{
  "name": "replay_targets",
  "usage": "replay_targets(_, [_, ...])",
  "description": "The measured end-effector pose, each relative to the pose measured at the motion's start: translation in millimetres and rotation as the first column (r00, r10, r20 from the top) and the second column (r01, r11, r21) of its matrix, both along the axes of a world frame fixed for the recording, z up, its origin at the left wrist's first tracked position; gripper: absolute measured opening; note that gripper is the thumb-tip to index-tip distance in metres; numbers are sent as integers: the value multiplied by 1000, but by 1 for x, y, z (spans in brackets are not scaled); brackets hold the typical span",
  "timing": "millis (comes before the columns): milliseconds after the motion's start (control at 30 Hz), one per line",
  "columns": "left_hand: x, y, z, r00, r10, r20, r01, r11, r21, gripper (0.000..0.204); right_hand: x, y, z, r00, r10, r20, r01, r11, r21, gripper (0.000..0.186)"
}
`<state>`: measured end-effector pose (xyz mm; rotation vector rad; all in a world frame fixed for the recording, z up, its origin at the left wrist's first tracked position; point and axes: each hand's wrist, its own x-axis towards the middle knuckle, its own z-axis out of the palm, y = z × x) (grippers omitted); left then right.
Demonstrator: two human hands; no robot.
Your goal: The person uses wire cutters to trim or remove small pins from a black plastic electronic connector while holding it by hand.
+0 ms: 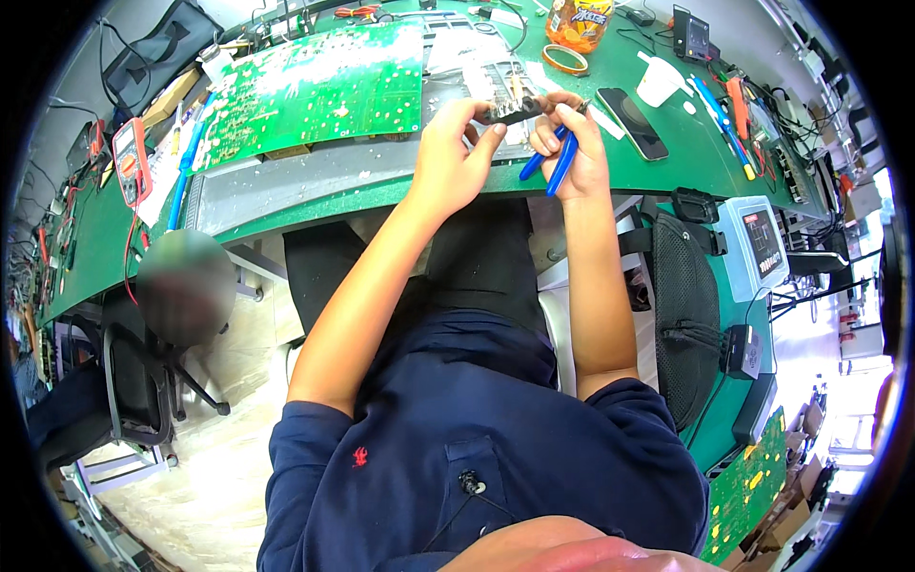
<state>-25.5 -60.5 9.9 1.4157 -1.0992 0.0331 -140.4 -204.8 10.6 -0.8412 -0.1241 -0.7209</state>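
Note:
Between finger and thumb, my left hand (pixel 450 160) pinches a small dark part (pixel 515 113) just above the bench. Its exact kind is too small to make out. My right hand (pixel 586 157) is closed around blue-handled pliers (pixel 564 166), whose two handles stick out below the fingers, spread apart. The jaws lie up by the dark part, mostly hidden by my fingers, so whether they touch it I cannot tell. Left of my hands lies a large green circuit board (pixel 324 91), resting on a grey mat (pixel 286 186).
A phone (pixel 634 124), a white cup (pixel 660 82), a tape roll (pixel 566 59) and a jar with orange contents (pixel 578 24) stand to the right. A red multimeter (pixel 132 162) sits at the left. Beside the bench on the right lies a black mesh bag (pixel 682 319). Another person sits at left.

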Motion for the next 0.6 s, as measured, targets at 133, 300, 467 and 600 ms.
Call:
replay_targets(133, [-1,-2,0,997,-16,77,12,998,54,26,-1,-3,-1,1000,-20,-18,20,1000,-20,18])
replay_targets(300, [0,-1,1,996,-48,70,44,997,66,27,0,1,2,997,-51,-61,46,995,-85,22])
replay_targets(467, [3,-1,0,996,-61,62,56,995,87,28,2,5,5,995,-58,-80,43,984,-175,29])
replay_targets(600, [4,-1,-1,995,-97,12,96,993,72,26,2,5,6,996,-41,-80,24,978,-206,29])
